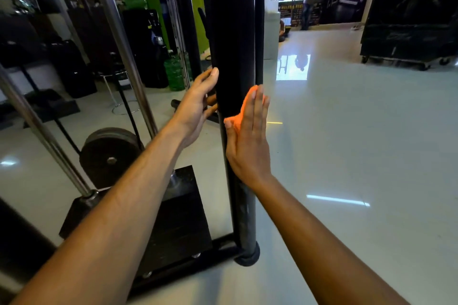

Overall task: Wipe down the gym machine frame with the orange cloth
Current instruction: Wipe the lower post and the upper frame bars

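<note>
A thick black upright post (234,44) of the gym machine frame rises from a round foot on the floor, straight ahead of me. My right hand (247,138) lies flat with straight fingers against the post's right side, pressing the orange cloth (244,112) onto it; only a sliver of cloth shows between palm and post. My left hand (198,104) reaches round the post's left side, thumb up on its front, with the fingers going behind the post.
Chrome guide rods (124,47) slant down at the left into a black base block (178,215). A round weight plate (109,153) leans behind it. Water jugs and a dispenser stand at the back left. A person (308,0) stands far off by a bright opening. Glossy floor spreads right.
</note>
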